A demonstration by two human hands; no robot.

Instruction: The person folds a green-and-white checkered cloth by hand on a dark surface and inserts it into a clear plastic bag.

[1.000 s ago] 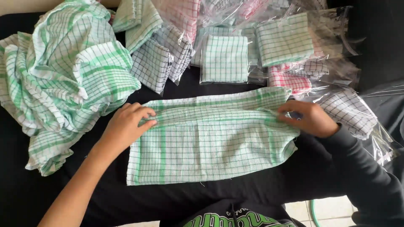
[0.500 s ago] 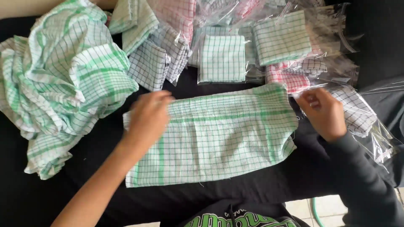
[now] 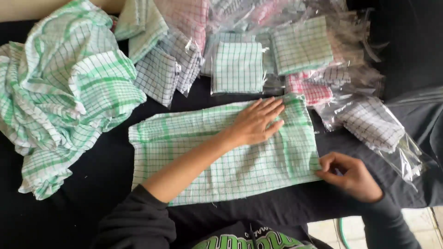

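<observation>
**A:** Black surface (image 3: 92, 184), viewed from above. Lay where, the green-checked cloth (image 3: 184, 138)?

**B:** Spread flat at centre, between crumpled heap (image 3: 64, 92) and bagged cloths (image 3: 237, 67).

**A:** Hands?

**B:** Left hand (image 3: 256, 122) pressed flat on cloth, fingers spread, gripping nothing. Right hand (image 3: 350, 177) apparently pinched shut on near right corner.

**A:** Called for what, probably?

**B:** Corner held taut, palm swept outward, edges squared.

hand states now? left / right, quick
Left hand: open, palm flat on the green-checked cloth.
Right hand: fingers curled, pinching the cloth's near right corner.
</observation>
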